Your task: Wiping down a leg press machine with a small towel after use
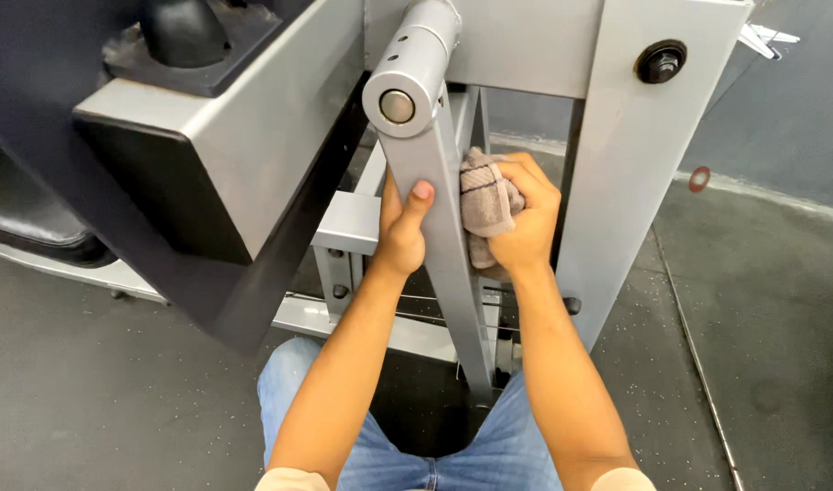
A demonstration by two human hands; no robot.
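At far left a grey metal housing [244, 145] with a black rubber part on top overhangs the dark speckled floor [89, 391].

Left hand [401, 232]: grip closed around the left edge of the grey metal arm [443, 236], a flat bar that slopes down from a round pivot cap [397, 106] toward the person's knees. The thumb lies up along the bar's face; the other fingers are hidden behind it. The forearm rises straight from the lower frame, wrist in line.

Right hand [525, 218]: grip closed on a bunched beige cloth [483, 205] with dark stripes. The cloth sits between this palm and the right edge of the bar, pressed against it, just across the bar from the left hand. Fingers curl over the cloth's top; the wrist is bent slightly inward.

Right of the hands stands a grey upright post [625, 182] carrying a black bolt [662, 62]. Blue jeans [489, 455] show below.
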